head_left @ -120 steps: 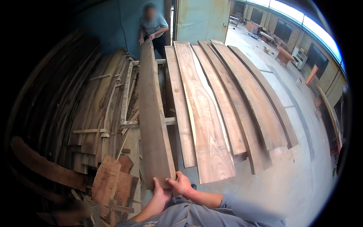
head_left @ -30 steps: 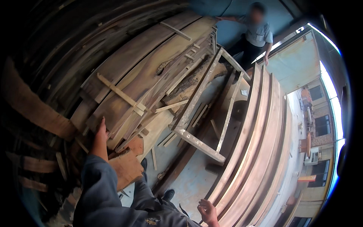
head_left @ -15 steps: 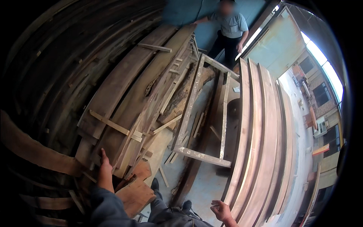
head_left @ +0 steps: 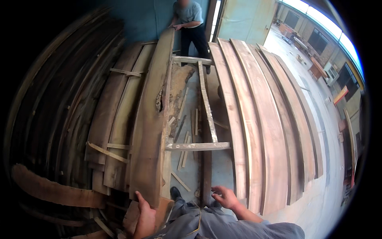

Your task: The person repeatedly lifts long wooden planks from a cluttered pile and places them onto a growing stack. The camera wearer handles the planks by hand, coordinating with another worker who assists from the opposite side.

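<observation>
A long wooden plank [head_left: 149,135] with a dark knot hole lies lengthwise in front of me, lifted off the stack and shifted toward the metal frame. My left hand [head_left: 145,213] grips its near end, thumb up along the edge; the other fingers are partly hidden under it. A co-worker [head_left: 190,18] holds the far end with both hands. My right hand [head_left: 225,197] hovers to the right of the plank, empty, its fingers apart and slightly bent, beyond the near bar of the paint-specked rectangular frame [head_left: 197,146].
Left of the plank, more boards [head_left: 113,103] lie stacked with thin spacer sticks [head_left: 107,152] across them. On the right several planks [head_left: 258,119] lean side by side. Wood strips [head_left: 185,149] and a rough bark slab [head_left: 179,85] lie on the floor. A curved slab [head_left: 55,187] is at the lower left.
The plank has come away from the stack, moving right toward the frame. My left hand now holds its near end, and the co-worker has both hands on its far end. My view has turned.
</observation>
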A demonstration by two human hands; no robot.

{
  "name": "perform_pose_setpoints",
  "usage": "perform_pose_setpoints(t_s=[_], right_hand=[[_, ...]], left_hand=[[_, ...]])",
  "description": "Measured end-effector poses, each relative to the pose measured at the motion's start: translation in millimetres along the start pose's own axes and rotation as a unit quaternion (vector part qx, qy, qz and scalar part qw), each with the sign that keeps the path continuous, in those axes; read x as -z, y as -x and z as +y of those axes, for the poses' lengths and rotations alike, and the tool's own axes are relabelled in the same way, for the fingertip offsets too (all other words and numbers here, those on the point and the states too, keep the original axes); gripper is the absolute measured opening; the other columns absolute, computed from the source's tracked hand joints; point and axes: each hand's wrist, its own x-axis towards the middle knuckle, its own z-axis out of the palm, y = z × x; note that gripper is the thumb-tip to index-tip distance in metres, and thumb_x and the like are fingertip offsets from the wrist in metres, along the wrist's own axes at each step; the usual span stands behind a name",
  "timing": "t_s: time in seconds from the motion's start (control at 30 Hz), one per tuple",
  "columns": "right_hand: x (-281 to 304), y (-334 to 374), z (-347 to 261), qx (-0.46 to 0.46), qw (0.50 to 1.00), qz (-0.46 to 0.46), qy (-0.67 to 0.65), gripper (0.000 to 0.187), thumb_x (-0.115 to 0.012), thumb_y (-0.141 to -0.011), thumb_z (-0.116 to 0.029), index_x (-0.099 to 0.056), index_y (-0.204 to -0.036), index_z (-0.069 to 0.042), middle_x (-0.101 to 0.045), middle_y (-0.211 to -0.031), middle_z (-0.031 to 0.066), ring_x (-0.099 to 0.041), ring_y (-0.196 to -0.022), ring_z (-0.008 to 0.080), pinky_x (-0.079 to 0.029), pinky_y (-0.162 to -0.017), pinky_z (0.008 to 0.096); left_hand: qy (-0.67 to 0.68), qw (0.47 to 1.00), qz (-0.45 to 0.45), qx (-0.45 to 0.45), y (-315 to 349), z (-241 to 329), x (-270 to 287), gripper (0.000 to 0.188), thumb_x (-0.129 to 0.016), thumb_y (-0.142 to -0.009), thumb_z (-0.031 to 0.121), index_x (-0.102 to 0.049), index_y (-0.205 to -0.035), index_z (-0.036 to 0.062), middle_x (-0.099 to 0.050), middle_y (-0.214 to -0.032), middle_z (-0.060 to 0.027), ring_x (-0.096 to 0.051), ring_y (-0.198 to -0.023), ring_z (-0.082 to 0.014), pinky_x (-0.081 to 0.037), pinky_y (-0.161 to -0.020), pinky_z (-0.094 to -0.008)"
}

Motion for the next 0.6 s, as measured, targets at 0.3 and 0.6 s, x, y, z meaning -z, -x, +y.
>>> perform_pose_setpoints(t_s=[0.3, 0.6], right_hand=[[108, 135, 104, 0.005, 0.972, 0.134, -0.191, 0.030, -0.067, -0.096, -0.011, -0.066, -0.124, 0.000, -0.074, -0.116, 0.0133, -0.070, -0.108, 0.0204, -0.055, -0.094, 0.0345], [211, 255, 254, 0.020, 0.887, 0.310, -0.342, 0.026, -0.061, -0.098, -0.004, -0.061, -0.122, 0.006, -0.071, -0.109, 0.0158, -0.071, -0.097, 0.0216, -0.058, -0.086, 0.0328]], left_hand=[[0.017, 0.979, -0.129, 0.159, 103, -202, -17, 0.073, -0.062, -0.086, 0.074, -0.057, -0.135, 0.0199, -0.063, -0.127, -0.0019, -0.062, -0.111, -0.0225, -0.057, -0.087, -0.0392], [-0.022, 0.962, -0.123, 0.244, 219, -402, -94, 0.082, -0.067, -0.079, 0.076, -0.056, -0.131, 0.0135, -0.062, -0.122, -0.0041, -0.060, -0.109, -0.0217, -0.055, -0.088, -0.0354]])
